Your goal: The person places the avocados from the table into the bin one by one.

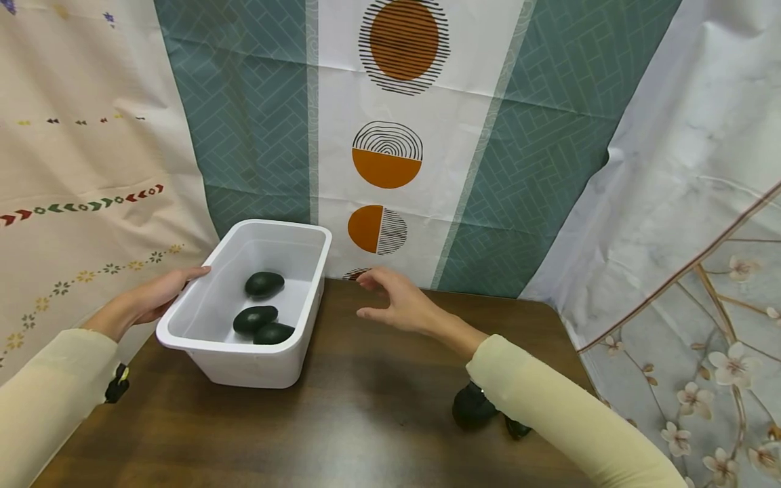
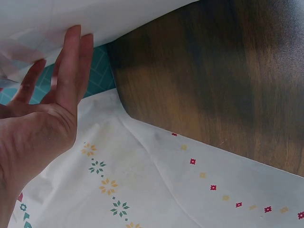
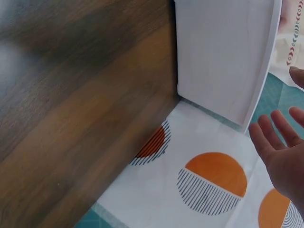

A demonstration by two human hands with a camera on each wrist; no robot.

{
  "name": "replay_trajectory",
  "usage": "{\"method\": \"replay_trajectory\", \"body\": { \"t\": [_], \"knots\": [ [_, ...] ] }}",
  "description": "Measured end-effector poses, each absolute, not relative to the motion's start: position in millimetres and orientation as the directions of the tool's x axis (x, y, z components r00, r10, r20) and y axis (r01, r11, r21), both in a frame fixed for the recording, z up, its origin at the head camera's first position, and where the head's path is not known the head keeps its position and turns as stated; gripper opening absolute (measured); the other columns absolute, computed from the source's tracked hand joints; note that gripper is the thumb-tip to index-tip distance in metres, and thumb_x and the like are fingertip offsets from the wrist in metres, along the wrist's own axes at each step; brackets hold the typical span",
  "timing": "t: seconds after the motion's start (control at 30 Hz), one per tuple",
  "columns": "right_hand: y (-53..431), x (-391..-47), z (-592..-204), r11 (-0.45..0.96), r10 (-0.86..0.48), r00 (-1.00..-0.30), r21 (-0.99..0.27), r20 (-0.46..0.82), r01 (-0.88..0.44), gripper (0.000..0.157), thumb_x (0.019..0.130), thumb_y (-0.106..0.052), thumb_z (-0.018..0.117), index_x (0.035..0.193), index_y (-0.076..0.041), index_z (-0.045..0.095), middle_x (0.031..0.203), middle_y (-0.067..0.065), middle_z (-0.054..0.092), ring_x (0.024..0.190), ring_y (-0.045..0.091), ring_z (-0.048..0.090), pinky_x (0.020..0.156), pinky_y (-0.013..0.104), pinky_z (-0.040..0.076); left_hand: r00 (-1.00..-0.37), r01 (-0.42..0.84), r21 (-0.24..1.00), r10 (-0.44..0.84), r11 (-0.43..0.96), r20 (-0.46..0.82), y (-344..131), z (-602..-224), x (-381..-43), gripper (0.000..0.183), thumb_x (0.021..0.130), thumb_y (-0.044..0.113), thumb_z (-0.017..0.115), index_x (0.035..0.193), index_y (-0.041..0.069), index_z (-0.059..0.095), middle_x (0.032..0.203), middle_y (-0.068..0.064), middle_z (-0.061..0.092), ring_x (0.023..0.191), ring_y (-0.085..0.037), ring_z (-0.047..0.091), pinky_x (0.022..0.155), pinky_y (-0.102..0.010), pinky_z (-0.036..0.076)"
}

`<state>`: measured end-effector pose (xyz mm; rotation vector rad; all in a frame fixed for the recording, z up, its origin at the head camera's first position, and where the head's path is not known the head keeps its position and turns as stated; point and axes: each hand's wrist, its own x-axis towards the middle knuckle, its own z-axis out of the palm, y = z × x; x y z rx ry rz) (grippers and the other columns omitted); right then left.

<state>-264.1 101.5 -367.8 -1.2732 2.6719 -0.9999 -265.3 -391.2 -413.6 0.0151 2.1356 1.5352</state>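
A white plastic tub [image 1: 201,369] stands on the brown table at the left, with three dark green avocados inside. One avocado [image 1: 264,285] lies toward the back; two others, a middle one [image 1: 254,319] and a front one [image 1: 273,333], lie side by side nearer the front. My left hand [image 1: 160,295] holds the tub's left rim, its fingers [image 2: 71,66] against the outer wall. To the right of the tub, my right hand [image 1: 399,301] hovers empty, thumb and fingers apart. More dark avocados [image 1: 472,407] sit on the table, partly hidden by the right sleeve.
The wooden table [image 1: 366,434] ends at a patterned cloth [image 1: 396,41] hanging behind it. A cream cloth [image 1: 91,169] hangs at the left and a white floral one [image 1: 689,224] at the right. Behind the left wrist sits a small black object [image 1: 117,384].
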Motion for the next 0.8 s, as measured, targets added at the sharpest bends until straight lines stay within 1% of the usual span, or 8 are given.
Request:
{"method": "replay_trajectory", "body": {
  "t": [0.27,0.53,0.8],
  "knots": [
    [116.5,-262.2,-369.8,0.499,-0.733,-0.642,-0.465,0.225,-0.731,0.062,0.092,-0.034,0.086,0.141,-0.008,0.06,0.135,0.005,0.064,0.126,0.021,0.059,0.11,0.04,0.046,-0.87,-0.284,0.891,0.295,0.355,-0.395,-390.3,-412.6,-265.0,0.075,0.115,0.051,0.03,0.164,-0.003,0.012,0.136,-0.019,0.061,0.119,-0.032,0.067,0.096,-0.052,0.057],
    [133.9,-260.1,-373.5,0.52,-0.747,-0.639,-0.44,0.18,-0.732,0.067,0.091,-0.037,0.087,0.144,-0.008,0.058,0.138,0.005,0.063,0.131,0.021,0.058,0.112,0.041,0.046,-0.873,-0.275,0.895,0.298,0.352,-0.386,-391.7,-414.9,-267.0,0.073,0.115,0.048,0.03,0.163,-0.005,0.013,0.133,-0.015,0.063,0.117,-0.029,0.068,0.095,-0.051,0.058],
    [148.0,-258.7,-378.4,0.54,-0.756,-0.638,-0.414,0.144,-0.733,0.068,0.092,-0.038,0.086,0.145,-0.007,0.057,0.138,0.006,0.062,0.131,0.028,0.058,0.112,0.043,0.046,-0.875,-0.29,0.891,0.28,0.348,-0.394,-391.1,-413.9,-269.5,0.072,0.115,0.046,0.031,0.161,-0.006,0.015,0.13,-0.012,0.064,0.115,-0.027,0.068,0.094,-0.049,0.058]
  ]
}}
